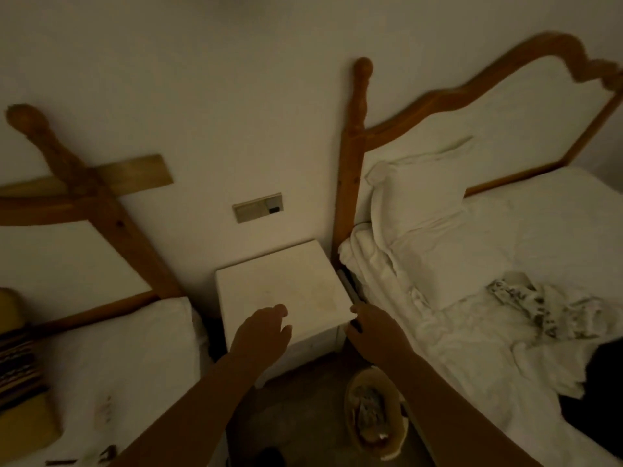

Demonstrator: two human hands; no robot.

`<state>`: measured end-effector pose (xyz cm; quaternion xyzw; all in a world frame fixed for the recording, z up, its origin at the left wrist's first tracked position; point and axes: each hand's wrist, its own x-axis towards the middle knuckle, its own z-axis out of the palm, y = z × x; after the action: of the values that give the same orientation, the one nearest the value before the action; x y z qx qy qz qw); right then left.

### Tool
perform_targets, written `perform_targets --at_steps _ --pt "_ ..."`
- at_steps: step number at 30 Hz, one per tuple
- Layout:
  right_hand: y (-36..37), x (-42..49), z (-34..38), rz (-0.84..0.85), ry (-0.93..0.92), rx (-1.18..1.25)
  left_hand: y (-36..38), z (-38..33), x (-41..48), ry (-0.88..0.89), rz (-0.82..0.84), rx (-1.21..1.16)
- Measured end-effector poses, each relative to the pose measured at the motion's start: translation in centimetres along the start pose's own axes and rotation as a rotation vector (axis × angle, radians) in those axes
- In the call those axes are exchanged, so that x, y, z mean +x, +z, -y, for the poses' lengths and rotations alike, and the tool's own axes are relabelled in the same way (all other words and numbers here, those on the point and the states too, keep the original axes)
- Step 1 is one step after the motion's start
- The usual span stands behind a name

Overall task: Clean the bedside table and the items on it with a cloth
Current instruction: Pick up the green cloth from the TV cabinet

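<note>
The white bedside table (283,281) stands against the wall between two beds, and its top is bare. My left hand (261,333) hovers over the table's front edge with loosely curled fingers and holds nothing. My right hand (371,326) is at the table's front right corner, closed around the near end of a dark slim object (348,284). That object lies along the gap between the table and the right bed. A crumpled patterned cloth (526,303) lies on the right bed, away from both hands.
The room is dim. A left bed (128,358) and a right bed (505,332) with a rumpled sheet and pillow (414,200) flank the table. A woven basket (374,412) sits on the floor below my right arm. A switch plate (258,207) is on the wall.
</note>
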<state>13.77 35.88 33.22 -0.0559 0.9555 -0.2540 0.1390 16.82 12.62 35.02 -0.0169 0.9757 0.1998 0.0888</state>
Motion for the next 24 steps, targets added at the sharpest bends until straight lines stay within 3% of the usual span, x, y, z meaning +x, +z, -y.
perform_targets --at_steps 6,12,17,22,24 --pt "-3.2 -6.7 -6.3 -0.106 0.271 0.075 3.6 -9.3 2.1 0.299 0.218 0.090" --pt "-5.2 -19.3 -12.7 -0.397 0.752 0.203 8.7 -23.8 1.6 0.821 0.443 0.141" --pt "-4.6 -33.0 -13.7 -0.617 1.146 0.311 12.5 -34.2 -6.0 1.222 0.602 0.195" --pt "-1.6 -48.3 -11.7 -0.849 1.524 0.389 16.3 -41.5 -20.5 1.634 0.716 0.257" --pt "-0.5 -52.6 -11.0 -0.878 1.586 0.374 17.0 -43.0 -25.4 1.759 0.737 0.280"
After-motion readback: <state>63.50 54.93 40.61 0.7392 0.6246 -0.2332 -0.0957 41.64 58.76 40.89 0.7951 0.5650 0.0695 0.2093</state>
